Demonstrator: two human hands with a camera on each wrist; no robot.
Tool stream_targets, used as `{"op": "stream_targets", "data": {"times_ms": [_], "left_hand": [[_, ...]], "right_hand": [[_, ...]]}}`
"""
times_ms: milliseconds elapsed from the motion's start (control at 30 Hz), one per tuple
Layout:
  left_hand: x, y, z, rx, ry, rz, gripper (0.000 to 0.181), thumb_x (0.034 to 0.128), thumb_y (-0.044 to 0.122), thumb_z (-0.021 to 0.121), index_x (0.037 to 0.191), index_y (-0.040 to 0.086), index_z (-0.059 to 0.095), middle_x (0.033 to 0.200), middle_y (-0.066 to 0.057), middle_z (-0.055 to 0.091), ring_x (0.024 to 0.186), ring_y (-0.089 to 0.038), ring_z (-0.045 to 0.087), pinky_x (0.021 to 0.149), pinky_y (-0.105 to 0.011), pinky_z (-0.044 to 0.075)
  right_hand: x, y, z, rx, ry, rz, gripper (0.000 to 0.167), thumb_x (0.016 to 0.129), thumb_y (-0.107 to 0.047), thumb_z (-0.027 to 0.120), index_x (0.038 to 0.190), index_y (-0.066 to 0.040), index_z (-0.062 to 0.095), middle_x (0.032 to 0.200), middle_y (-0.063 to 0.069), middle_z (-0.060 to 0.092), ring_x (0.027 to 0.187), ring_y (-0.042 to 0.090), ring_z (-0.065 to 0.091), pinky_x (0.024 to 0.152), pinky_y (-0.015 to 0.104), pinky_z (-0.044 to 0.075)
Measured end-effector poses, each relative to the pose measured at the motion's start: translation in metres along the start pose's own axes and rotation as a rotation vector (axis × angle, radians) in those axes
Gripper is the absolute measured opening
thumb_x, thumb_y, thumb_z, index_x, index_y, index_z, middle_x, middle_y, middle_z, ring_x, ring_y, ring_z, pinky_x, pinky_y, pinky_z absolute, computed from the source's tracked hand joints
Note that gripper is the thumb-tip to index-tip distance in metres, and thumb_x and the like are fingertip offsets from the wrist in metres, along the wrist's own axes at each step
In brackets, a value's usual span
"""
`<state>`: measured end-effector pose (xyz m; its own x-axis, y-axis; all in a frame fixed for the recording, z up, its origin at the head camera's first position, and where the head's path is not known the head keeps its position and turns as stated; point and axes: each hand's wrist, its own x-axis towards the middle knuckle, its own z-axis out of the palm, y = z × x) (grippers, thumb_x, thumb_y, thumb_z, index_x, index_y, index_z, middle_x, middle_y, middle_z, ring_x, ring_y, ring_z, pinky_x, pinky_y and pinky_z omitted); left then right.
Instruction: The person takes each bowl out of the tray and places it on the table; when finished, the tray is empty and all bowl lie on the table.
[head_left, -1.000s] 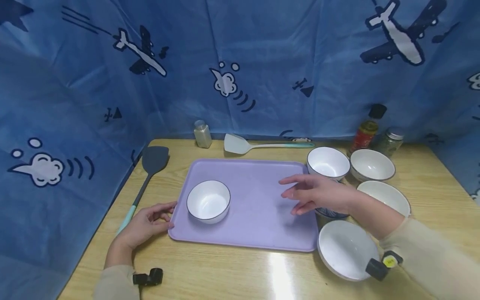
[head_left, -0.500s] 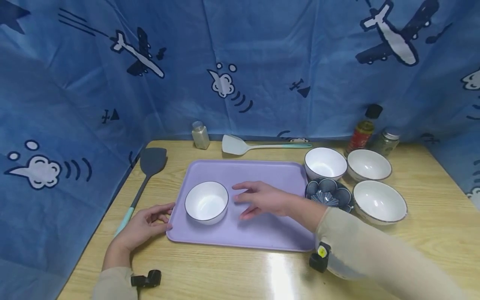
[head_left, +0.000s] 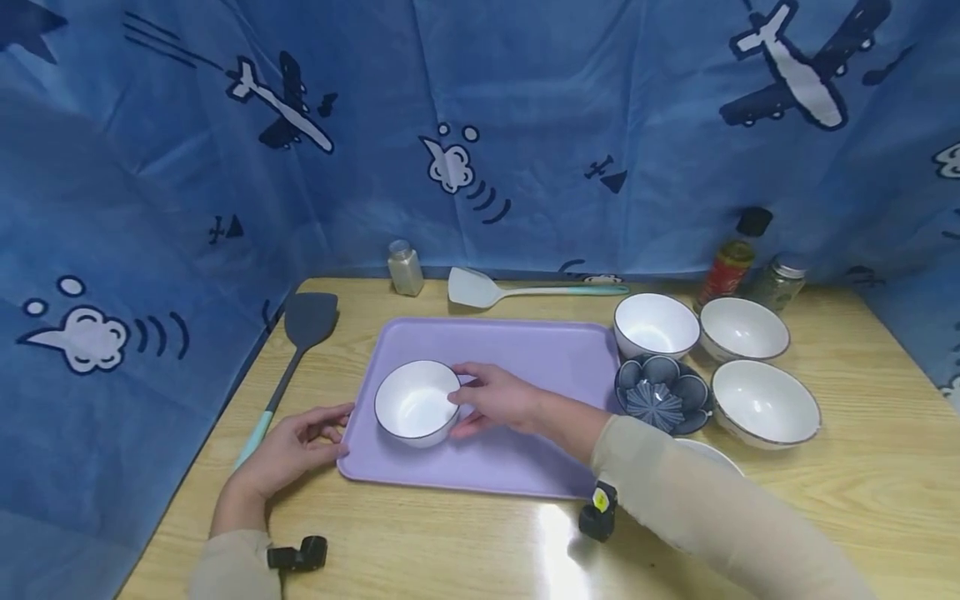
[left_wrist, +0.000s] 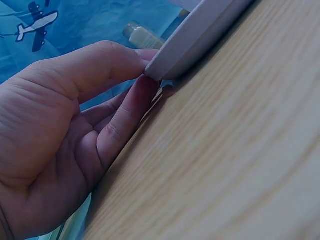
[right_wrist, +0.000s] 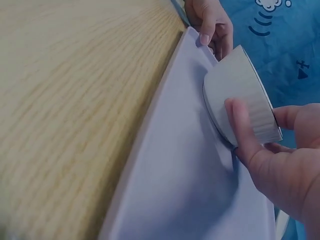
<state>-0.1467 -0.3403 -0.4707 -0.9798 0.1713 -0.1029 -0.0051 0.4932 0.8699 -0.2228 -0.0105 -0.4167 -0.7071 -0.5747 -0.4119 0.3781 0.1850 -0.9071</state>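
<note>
On the left part of the lilac tray (head_left: 525, 367) sits a white bowl (head_left: 416, 404) with a thin dark rim. My right hand (head_left: 498, 400) grips the bowl's right side, with fingers at the rim and against the outer wall. In the right wrist view, the bowl (right_wrist: 240, 90) looks upright on the tray, with one finger of my right hand (right_wrist: 280, 165) along its outside. My left hand (head_left: 296, 446) pinches the tray's left edge. The left wrist view shows the tray edge (left_wrist: 185, 45) between the thumb and fingers of my left hand (left_wrist: 75, 110).
Right of the tray stand a white bowl (head_left: 656, 325), a dark petal-patterned bowl (head_left: 663, 396) and several other white bowls, one partly under my right sleeve. A dark spatula (head_left: 300, 333) lies left. Behind are a shaker (head_left: 406, 268), a pale spatula (head_left: 480, 289), a bottle (head_left: 729, 262) and a jar (head_left: 780, 283).
My right hand has moved left from over the tray's right side to the white bowl and now grips it. The left hand and tray stay in place.
</note>
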Motion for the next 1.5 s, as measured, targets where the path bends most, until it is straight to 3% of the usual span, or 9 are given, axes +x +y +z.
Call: {"op": "stream_targets", "data": {"times_ms": [200,433,600,867,1200,1367,1500], "left_hand": [[0.000,0.000,0.000,0.006,-0.003,-0.013,0.064,0.0848,0.023,0.080,0.142,0.011,0.056,0.125,-0.013,0.062,0.096,-0.013,0.062,0.084,-0.019,0.049],[0.001,0.000,0.001,0.003,-0.003,-0.008,0.063,0.0852,0.023,0.080,0.142,0.012,0.055,0.124,-0.013,0.063,0.096,-0.013,0.062,0.085,-0.019,0.049],[0.000,0.001,0.001,-0.002,-0.003,-0.011,0.063,0.0856,0.022,0.080,0.142,0.010,0.055,0.124,-0.014,0.062,0.095,-0.012,0.062,0.083,-0.020,0.050],[-0.001,0.003,0.002,-0.026,-0.011,0.015,0.063,0.0863,0.019,0.079,0.143,0.006,0.054,0.123,-0.015,0.062,0.094,-0.010,0.062,0.081,-0.020,0.051],[0.000,0.003,0.002,-0.012,-0.005,0.010,0.063,0.0859,0.020,0.079,0.143,0.007,0.054,0.123,-0.015,0.063,0.094,-0.010,0.062,0.082,-0.020,0.049],[0.002,0.002,0.002,-0.018,-0.016,0.036,0.063,0.0870,0.017,0.078,0.143,0.004,0.053,0.124,-0.017,0.062,0.095,-0.009,0.063,0.083,-0.020,0.050],[0.003,0.002,0.003,-0.026,-0.025,0.044,0.062,0.0870,0.017,0.078,0.143,0.004,0.053,0.124,-0.018,0.062,0.095,-0.009,0.062,0.084,-0.019,0.050]], "right_hand": [[-0.001,0.004,0.000,0.035,-0.016,-0.043,0.063,0.094,0.003,0.049,0.154,-0.013,0.036,0.131,0.028,0.051,0.071,0.028,0.069,0.074,0.040,0.061],[-0.015,0.002,-0.008,-0.029,0.004,-0.047,0.066,0.089,0.006,0.049,0.151,-0.014,0.039,0.124,0.026,0.053,0.070,0.031,0.070,0.070,0.041,0.061],[-0.035,-0.001,-0.017,-0.054,-0.003,-0.039,0.064,0.089,0.004,0.049,0.149,-0.016,0.039,0.123,0.026,0.054,0.073,0.032,0.072,0.073,0.044,0.061],[-0.065,-0.008,-0.040,-0.064,-0.013,-0.090,0.066,0.087,0.002,0.051,0.150,-0.017,0.042,0.123,0.024,0.057,0.070,0.029,0.071,0.078,0.050,0.059],[-0.101,-0.008,-0.081,-0.083,-0.034,-0.090,0.067,0.089,0.002,0.050,0.153,-0.014,0.039,0.125,0.024,0.057,0.079,0.032,0.073,0.078,0.044,0.060],[-0.129,-0.010,-0.100,-0.135,0.004,-0.093,0.066,0.091,0.001,0.053,0.154,-0.012,0.036,0.095,0.014,0.058,0.082,0.030,0.072,0.079,0.045,0.060],[-0.154,-0.008,-0.114,-0.156,0.004,-0.108,0.065,0.094,0.001,0.053,0.155,-0.010,0.032,0.108,0.016,0.057,0.085,0.030,0.072,0.080,0.047,0.059]]}}
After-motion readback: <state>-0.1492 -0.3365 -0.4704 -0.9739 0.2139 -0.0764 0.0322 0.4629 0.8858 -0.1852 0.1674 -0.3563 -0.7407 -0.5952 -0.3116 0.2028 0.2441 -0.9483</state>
